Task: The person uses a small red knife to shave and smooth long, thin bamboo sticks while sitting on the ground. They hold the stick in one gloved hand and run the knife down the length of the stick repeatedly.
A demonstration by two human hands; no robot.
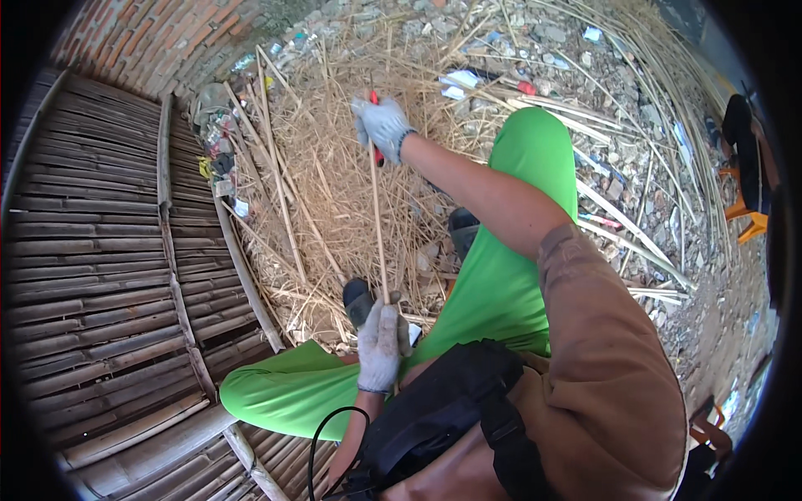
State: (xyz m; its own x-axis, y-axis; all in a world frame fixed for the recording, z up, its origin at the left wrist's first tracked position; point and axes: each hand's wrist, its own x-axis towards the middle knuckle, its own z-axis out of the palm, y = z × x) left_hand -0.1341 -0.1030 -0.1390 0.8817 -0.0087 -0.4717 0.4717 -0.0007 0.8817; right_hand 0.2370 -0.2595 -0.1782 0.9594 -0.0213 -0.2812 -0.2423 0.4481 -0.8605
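Above straw | thin stick between your spaced hands | left hand clamped on near part, right hand closed round far part and red tool | hold steady, press evenly

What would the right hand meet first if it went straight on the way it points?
Probably the loose straw beyond the right hand, though how far below the hand it lies is unclear.
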